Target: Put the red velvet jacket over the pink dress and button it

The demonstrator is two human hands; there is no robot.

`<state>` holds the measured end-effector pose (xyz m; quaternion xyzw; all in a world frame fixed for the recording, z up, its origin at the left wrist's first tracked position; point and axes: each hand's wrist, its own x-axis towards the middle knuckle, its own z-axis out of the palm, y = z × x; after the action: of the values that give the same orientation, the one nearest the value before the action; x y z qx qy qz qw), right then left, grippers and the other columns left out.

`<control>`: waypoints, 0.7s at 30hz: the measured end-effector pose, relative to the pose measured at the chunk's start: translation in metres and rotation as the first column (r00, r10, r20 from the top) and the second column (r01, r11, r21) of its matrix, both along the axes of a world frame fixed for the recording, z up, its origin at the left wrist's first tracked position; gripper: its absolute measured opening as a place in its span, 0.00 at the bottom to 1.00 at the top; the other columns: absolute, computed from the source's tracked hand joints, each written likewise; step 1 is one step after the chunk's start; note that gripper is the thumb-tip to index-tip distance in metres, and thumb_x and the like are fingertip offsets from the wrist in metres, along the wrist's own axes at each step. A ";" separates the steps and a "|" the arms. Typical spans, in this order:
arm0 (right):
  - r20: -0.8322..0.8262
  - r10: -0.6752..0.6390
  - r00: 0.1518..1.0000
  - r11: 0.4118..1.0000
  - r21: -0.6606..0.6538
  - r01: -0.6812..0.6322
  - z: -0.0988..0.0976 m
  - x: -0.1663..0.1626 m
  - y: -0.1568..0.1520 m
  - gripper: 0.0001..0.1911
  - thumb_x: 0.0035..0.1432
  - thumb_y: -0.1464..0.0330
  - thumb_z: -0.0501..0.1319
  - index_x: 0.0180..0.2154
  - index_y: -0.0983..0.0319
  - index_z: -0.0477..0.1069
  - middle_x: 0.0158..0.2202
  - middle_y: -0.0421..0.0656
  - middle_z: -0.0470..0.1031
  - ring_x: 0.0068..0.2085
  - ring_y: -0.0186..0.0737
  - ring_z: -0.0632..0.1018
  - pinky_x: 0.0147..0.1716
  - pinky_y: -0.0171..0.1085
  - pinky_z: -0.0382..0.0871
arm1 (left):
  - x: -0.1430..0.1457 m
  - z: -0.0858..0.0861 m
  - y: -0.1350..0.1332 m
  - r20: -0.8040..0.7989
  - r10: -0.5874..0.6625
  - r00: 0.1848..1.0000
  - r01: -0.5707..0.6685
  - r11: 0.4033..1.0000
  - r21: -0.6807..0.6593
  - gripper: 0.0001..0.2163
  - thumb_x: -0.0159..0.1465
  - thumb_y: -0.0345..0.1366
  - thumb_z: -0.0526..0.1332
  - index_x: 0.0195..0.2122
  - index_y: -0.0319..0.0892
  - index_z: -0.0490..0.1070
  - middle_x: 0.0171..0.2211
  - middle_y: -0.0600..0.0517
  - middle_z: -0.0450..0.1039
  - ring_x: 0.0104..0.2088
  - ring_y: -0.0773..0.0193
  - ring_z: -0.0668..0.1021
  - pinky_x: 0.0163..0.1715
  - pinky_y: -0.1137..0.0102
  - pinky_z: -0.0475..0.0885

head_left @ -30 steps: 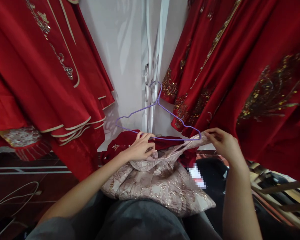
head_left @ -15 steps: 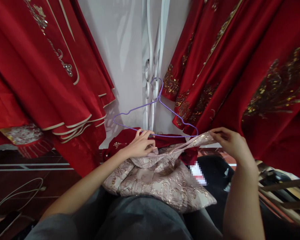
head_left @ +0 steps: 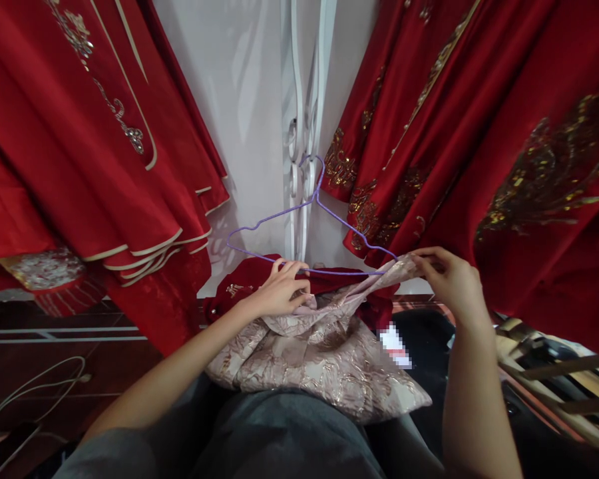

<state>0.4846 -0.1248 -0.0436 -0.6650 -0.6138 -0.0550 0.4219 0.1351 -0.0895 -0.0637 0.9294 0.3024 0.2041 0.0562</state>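
Note:
A purple clothes hanger [head_left: 352, 225] stands upright with its hook at the top. My left hand [head_left: 284, 289] has its fingers over the hanger's bottom bar, with the thumb side against the neckline of a pink-and-gold brocade garment [head_left: 324, 366]. The garment lies across my lap, its wide part towards me. Between thumb and fingers, my right hand [head_left: 446, 279] pinches a narrow end of the garment, drawn up to the hanger's right corner. That corner is partly covered by the cloth. Behind the bar lies a dark red fabric [head_left: 244, 279] with small ornaments.
Red embroidered garments [head_left: 100, 133] hang at left, and more with gold sequins [head_left: 429, 133] at right. A white panel [head_left: 214, 60] with curved trim stands ahead. On the floor are a pale cable [head_left: 44, 362] at left and a slatted wooden rack [head_left: 559, 372] at right.
My right hand has moved a little left and up, bringing the pinched cloth end over the hanger's right corner. My left hand keeps its hold in nearly the same place.

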 end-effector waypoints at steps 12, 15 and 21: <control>-0.047 0.169 0.984 0.925 0.352 -0.142 0.013 -0.100 0.056 0.12 0.63 0.61 0.54 0.41 0.58 0.73 0.39 0.45 0.77 0.40 0.43 0.76 0.39 0.39 0.67 | 0.020 0.001 0.009 0.079 -0.054 0.995 0.067 0.982 -0.175 0.09 0.65 0.44 0.57 0.35 0.46 0.73 0.54 0.49 0.66 0.59 0.55 0.65 0.60 0.50 0.47; -0.047 0.169 0.984 0.945 0.290 -0.149 0.007 -0.097 0.064 0.14 0.64 0.59 0.53 0.43 0.59 0.70 0.35 0.44 0.77 0.35 0.44 0.76 0.37 0.39 0.65 | 0.018 0.003 0.011 0.133 -0.063 0.989 0.082 0.987 -0.141 0.10 0.66 0.43 0.56 0.35 0.46 0.73 0.54 0.49 0.67 0.58 0.56 0.66 0.61 0.52 0.49; -0.023 0.236 0.971 0.952 0.204 -0.227 0.013 -0.085 0.059 0.14 0.64 0.57 0.52 0.39 0.58 0.69 0.30 0.42 0.76 0.29 0.40 0.75 0.34 0.35 0.63 | -0.041 0.010 0.033 0.447 0.410 0.795 -0.472 0.881 0.032 0.12 0.68 0.42 0.51 0.38 0.46 0.72 0.41 0.50 0.74 0.46 0.58 0.73 0.60 0.57 0.53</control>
<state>0.3999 -0.0660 -0.0311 -0.5437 -0.6687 -0.0510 0.5046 0.0943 -0.0565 -0.0539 0.7666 0.4760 0.4310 0.0058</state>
